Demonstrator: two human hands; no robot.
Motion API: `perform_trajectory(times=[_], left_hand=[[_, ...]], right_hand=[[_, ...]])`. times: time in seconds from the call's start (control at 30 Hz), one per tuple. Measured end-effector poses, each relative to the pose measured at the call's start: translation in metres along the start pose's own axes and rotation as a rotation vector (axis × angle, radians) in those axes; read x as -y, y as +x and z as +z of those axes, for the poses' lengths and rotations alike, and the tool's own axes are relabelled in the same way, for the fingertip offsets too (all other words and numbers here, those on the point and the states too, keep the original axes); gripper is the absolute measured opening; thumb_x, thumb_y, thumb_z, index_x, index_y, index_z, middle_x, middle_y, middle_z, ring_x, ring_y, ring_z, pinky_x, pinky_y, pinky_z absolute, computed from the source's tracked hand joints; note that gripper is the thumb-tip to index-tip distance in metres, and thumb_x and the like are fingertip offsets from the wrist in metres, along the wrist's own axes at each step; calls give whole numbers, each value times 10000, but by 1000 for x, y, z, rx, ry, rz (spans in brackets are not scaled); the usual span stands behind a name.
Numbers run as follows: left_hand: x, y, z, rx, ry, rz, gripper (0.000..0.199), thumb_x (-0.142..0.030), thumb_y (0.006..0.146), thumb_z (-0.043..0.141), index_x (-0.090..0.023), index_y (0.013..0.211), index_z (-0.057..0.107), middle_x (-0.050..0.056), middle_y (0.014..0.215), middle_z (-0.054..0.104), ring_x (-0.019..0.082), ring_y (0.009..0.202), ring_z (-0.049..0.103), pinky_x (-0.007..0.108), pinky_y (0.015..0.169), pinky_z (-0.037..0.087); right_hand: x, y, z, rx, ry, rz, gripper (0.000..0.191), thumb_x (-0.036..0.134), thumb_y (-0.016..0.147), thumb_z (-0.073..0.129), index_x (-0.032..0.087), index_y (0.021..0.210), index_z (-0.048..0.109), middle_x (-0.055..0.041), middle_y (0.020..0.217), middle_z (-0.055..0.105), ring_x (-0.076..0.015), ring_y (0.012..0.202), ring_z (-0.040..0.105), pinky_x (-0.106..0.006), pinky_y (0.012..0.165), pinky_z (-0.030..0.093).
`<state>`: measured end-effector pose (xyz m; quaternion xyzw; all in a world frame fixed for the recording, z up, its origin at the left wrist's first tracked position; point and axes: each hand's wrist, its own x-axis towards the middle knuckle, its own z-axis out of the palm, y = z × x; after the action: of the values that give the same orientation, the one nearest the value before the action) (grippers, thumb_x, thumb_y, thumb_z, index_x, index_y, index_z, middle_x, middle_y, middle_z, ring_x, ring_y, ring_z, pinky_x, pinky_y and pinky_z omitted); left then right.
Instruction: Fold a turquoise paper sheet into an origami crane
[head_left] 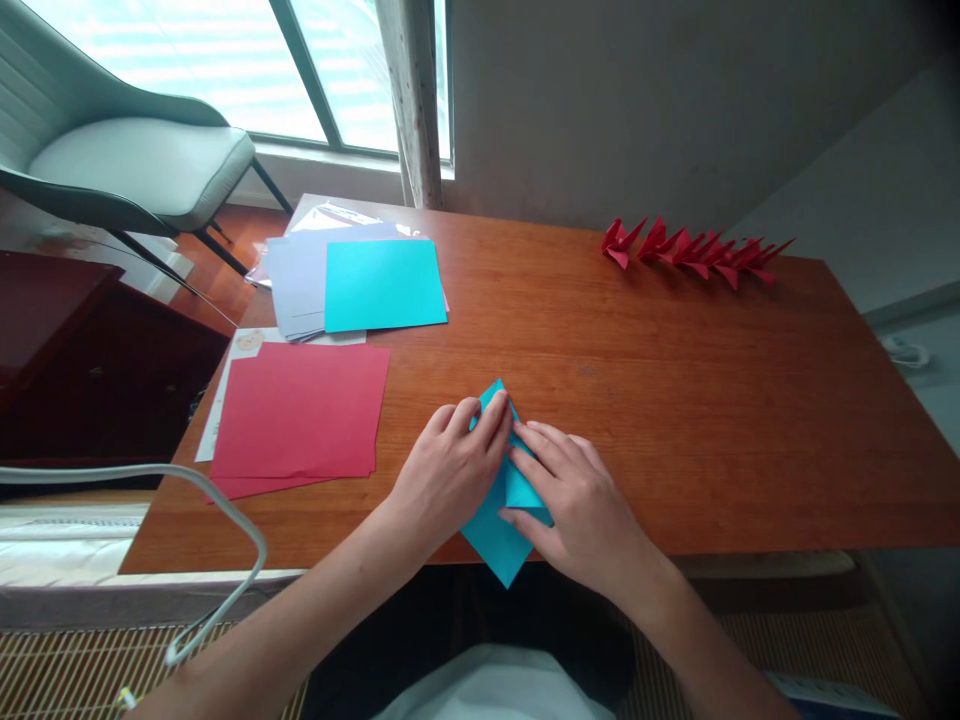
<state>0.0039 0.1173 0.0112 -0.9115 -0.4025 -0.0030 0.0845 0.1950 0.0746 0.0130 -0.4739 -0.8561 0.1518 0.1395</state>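
Note:
A sheet of bright blue origami paper (504,550), folded into a diamond with a flap on its right half, lies at the table's near edge. Its lower corner sticks out past that edge. My left hand (459,460) is closed over the upper left of the paper, its bent fingers pressed together near the top corner and hiding part of it. On the right side, my right hand (574,490) rests with fingers stretched out and thumb apart, touching the flap and the lower part of the sheet.
Red paper sheets (304,415) lie on the left of the wooden table (675,420). Behind them are a blue sheet (386,285) and pale sheets (296,275). Several red folded paper cranes (697,250) stand in a row at the back right. A white cable (247,530) loops at front left.

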Motion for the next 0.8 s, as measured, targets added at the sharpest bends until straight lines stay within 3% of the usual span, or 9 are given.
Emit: perform_trajectory(times=[0.1, 0.23, 0.37, 0.5, 0.8], left_hand=[[0, -2, 3, -33, -14, -14, 393, -226, 1005, 459, -161, 1351, 633, 78, 1530, 525, 288, 1148, 560, 405, 875, 505], [-1, -3, 5, -61, -5, -28, 410, -203, 1007, 449, -152, 1378, 614, 81, 1510, 548, 282, 1137, 563, 406, 872, 504], [-2, -4, 5, -96, -9, -48, 415, -164, 988, 469, -157, 1375, 621, 73, 1498, 564, 281, 1131, 568, 408, 887, 501], [-2, -6, 5, -123, -26, -53, 382, -149, 977, 493, -179, 1317, 664, 57, 1450, 609, 278, 1120, 577, 404, 888, 504], [-3, -7, 7, -144, -52, -54, 365, -150, 973, 508, -174, 1298, 673, 56, 1434, 620, 276, 1106, 585, 406, 868, 515]], right_hand=[[-3, 2, -7, -3, 109, 14, 595, 561, 954, 575, 150, 1383, 591, -135, 1495, 555, -337, 1374, 474, -538, 1117, 411], [-20, 19, -11, -60, 273, 49, 397, 401, 1053, 423, 185, 1301, 645, -101, 1342, 658, -255, 1249, 566, -449, 1073, 462], [-39, 47, -7, -111, 215, 42, 352, 280, 1053, 410, 222, 1287, 667, -90, 1213, 668, -237, 1127, 588, -419, 993, 507], [-46, 66, 4, -115, -23, 57, 348, 237, 1007, 495, 177, 1307, 661, -131, 1161, 646, -276, 1068, 570, -450, 914, 517], [-47, 66, 13, -145, -60, 14, 354, 231, 1018, 483, 184, 1324, 655, -121, 1126, 628, -260, 1013, 539, -424, 868, 483]])
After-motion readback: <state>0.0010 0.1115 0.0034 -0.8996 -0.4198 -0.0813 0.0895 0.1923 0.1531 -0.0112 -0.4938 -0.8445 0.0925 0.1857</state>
